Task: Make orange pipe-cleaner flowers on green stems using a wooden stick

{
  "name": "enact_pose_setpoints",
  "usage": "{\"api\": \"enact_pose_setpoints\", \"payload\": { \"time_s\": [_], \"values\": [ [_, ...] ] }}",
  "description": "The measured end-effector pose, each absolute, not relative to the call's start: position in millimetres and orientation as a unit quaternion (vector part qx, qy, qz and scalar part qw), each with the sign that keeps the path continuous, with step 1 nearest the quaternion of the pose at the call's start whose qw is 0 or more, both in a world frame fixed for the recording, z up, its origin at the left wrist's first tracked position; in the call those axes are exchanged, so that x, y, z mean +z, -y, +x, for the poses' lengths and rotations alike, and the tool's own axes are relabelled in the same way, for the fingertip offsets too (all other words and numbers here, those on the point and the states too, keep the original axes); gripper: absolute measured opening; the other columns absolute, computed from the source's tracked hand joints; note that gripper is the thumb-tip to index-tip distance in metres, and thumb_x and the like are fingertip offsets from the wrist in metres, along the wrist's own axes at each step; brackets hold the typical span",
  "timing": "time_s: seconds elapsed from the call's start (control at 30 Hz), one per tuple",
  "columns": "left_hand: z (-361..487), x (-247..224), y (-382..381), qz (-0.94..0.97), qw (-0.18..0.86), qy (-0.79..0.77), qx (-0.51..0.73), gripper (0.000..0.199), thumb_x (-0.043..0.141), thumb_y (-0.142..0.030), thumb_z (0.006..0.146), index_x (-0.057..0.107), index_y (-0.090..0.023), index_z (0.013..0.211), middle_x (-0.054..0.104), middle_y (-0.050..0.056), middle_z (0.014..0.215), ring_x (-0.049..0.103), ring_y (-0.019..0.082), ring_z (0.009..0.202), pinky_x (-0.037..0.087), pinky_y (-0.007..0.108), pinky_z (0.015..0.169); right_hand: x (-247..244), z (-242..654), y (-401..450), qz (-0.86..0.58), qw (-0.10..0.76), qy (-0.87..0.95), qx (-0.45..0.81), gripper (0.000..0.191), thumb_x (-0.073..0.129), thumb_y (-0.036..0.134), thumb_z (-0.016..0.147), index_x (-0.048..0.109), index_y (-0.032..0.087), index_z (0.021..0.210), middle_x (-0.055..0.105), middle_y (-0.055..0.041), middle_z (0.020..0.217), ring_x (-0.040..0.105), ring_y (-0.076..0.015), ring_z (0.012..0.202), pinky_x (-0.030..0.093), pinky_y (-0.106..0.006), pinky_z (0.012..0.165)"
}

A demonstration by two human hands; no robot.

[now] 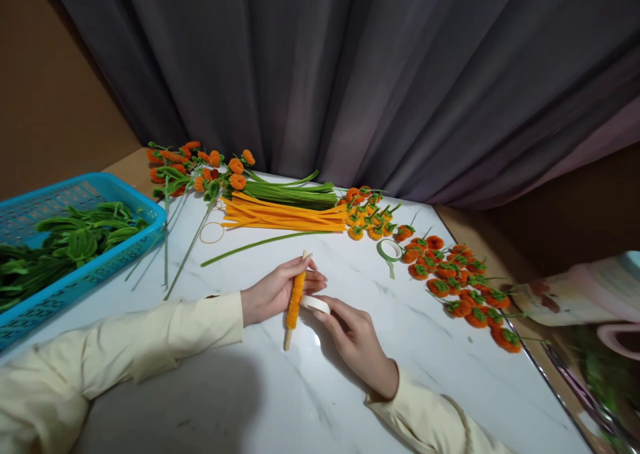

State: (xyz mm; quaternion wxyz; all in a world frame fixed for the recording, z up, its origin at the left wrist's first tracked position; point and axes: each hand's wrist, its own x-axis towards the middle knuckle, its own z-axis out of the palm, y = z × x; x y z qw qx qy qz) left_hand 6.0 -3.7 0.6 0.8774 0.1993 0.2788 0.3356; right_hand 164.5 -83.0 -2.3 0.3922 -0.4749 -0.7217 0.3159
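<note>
My left hand (274,290) holds a thin wooden stick (288,339) between thumb and fingers. An orange pipe cleaner (296,299) is coiled tightly around most of the stick, leaving bare wood at both ends. My right hand (357,339) pinches a small white ring (316,305), which looks like a tape roll, close against the coil. Beyond both hands lie a bundle of orange pipe cleaners (280,215) and a bundle of green pipe cleaners (290,192). A single green pipe cleaner (255,246) rests in front of them.
At left stands a blue basket (156,215) of green fuzzy leaves (83,241). Orange flowers with stems (236,167) lie at the back left, several orange flower heads (457,287) at right. Green tape (390,250), a rubber band (212,233) and a pale tumbler (575,294) are also around.
</note>
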Motion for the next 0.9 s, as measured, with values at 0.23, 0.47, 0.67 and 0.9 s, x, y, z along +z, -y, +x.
{"api": "enact_pose_setpoints", "payload": {
  "time_s": [0.23,0.47,0.67,0.9],
  "values": [
    [12,6,14,0.257,0.855,-0.298,0.337,0.024,0.052,-0.038,0.089,0.048,-0.017,0.078,0.067,0.006,0.081,0.066,0.016,0.081,0.049,0.023,0.073,-2,163,81,-0.454,0.387,0.742,0.307,0.024,0.048,0.029,0.094,0.065,0.020,0.107,0.071,-0.0054,0.096,0.067,-0.0174,0.084,0.052,-0.025,0.078],
    [15,8,20,0.323,0.822,-0.325,0.338,0.032,0.053,-0.047,0.087,0.044,-0.018,0.076,0.069,0.009,0.085,0.066,0.018,0.084,0.049,0.025,0.075,-4,162,84,-0.453,0.384,0.754,0.282,0.027,0.048,0.033,0.094,0.065,0.022,0.110,0.071,-0.0067,0.101,0.068,-0.0192,0.086,0.053,-0.029,0.080],
    [17,7,21,0.326,0.817,-0.337,0.335,0.035,0.054,-0.050,0.085,0.041,-0.019,0.076,0.070,0.009,0.079,0.068,0.020,0.080,0.049,0.026,0.070,-4,161,85,-0.452,0.386,0.753,0.282,0.027,0.050,0.034,0.093,0.066,0.022,0.110,0.072,-0.0058,0.096,0.069,-0.0183,0.080,0.054,-0.028,0.078],
    [18,8,22,0.313,0.825,-0.335,0.330,0.038,0.058,-0.052,0.081,0.040,-0.019,0.075,0.070,0.007,0.074,0.068,0.019,0.073,0.050,0.025,0.065,-5,161,85,-0.455,0.389,0.752,0.275,0.028,0.046,0.034,0.094,0.065,0.019,0.107,0.072,-0.0064,0.090,0.068,-0.0180,0.080,0.053,-0.026,0.075]
  ]
}}
